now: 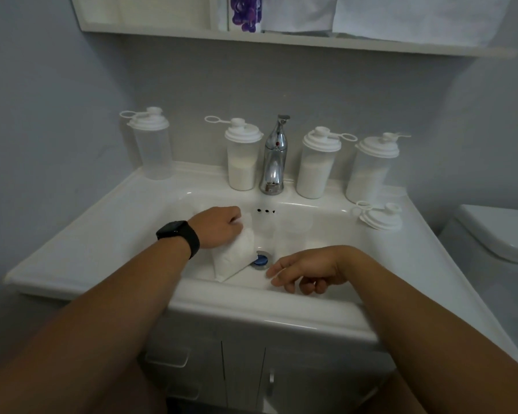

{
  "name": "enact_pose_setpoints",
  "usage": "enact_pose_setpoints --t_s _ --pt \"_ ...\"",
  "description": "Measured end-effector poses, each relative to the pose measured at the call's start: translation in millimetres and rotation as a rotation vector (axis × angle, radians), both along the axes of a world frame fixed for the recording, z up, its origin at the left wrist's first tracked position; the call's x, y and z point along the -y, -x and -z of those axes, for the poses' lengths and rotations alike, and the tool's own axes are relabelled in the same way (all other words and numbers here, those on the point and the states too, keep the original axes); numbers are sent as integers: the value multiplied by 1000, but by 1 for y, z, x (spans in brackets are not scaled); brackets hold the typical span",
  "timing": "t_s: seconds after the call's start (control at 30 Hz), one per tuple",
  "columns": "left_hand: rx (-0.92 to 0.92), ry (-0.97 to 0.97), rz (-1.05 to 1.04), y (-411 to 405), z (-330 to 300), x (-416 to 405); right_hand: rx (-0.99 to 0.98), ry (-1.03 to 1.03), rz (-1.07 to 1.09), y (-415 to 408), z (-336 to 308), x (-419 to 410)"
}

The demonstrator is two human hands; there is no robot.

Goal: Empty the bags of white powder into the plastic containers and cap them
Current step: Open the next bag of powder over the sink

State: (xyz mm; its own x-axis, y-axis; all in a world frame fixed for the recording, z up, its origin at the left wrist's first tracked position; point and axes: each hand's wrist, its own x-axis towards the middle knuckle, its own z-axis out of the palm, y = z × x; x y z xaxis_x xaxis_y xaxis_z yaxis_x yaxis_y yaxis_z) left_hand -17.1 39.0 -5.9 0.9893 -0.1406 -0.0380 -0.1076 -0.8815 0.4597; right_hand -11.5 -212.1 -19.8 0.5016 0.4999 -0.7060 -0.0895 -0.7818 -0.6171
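A bag of white powder point(232, 259) leans in the sink basin, just left of the blue drain plug point(260, 260). My left hand point(219, 227), a black watch on its wrist, grips the bag's top edge. My right hand point(307, 273) hovers low over the basin's front right with loosely curled fingers and holds nothing. A faint clear container point(281, 231) without a lid seems to stand in the basin behind the drain. A loose white lid point(377, 218) lies on the sink's right rim. Three capped containers with powder point(243, 162) point(316, 171) point(370, 177) and one empty capped container point(153, 150) stand along the back ledge.
A chrome faucet point(274, 156) rises at the middle of the back ledge between the containers. The white sink point(102, 234) sits on a cabinet with doors below. A toilet point(497, 234) stands at the right, and a shelf point(281, 37) hangs above.
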Motion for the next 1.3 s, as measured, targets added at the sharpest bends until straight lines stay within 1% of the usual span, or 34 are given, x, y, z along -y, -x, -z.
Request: enact_pose_setpoints --t_s 0.07,0.23,0.3,0.37,0.43,0.5,0.6,0.67,0.73,0.8,0.87,0.97,1.03,1.17,1.23,1.3 --pt "-35 110 -17 -1 2 1 -20 0 12 0 2 -1" --pt "-61 198 -70 -5 5 1 -17 45 53 -2 5 0" --pt "-135 284 -100 -5 7 2 -19 46 82 -4 5 2" --pt "-197 329 -157 -4 8 4 -17 50 99 -5 5 4" --pt "-248 305 -210 -2 6 4 -14 65 100 -6 5 5" --pt "-280 273 -215 -3 4 5 -15 71 106 -6 6 6" --pt "-299 241 -190 -1 -1 10 -16 77 116 -5 7 6" --pt "-272 157 -122 2 -2 14 -24 60 122 -3 5 4" --pt "-239 58 -40 4 -1 16 -50 -23 141 0 1 1" --pt "-220 53 9 4 2 17 -86 -154 163 4 -3 -6" --pt "-271 153 60 4 4 18 -87 -230 171 8 -6 -13" --pt "-343 291 84 4 3 19 -44 -252 167 11 -7 -19" --pt "-365 346 53 0 3 16 -26 -273 178 11 -7 -19" --pt "-511 483 -33 4 -2 14 26 -314 176 14 -11 -21" --pt "-521 547 1 6 -5 17 45 -336 166 15 -12 -22" --pt "-512 668 17 7 -7 18 47 -375 164 15 -13 -22"
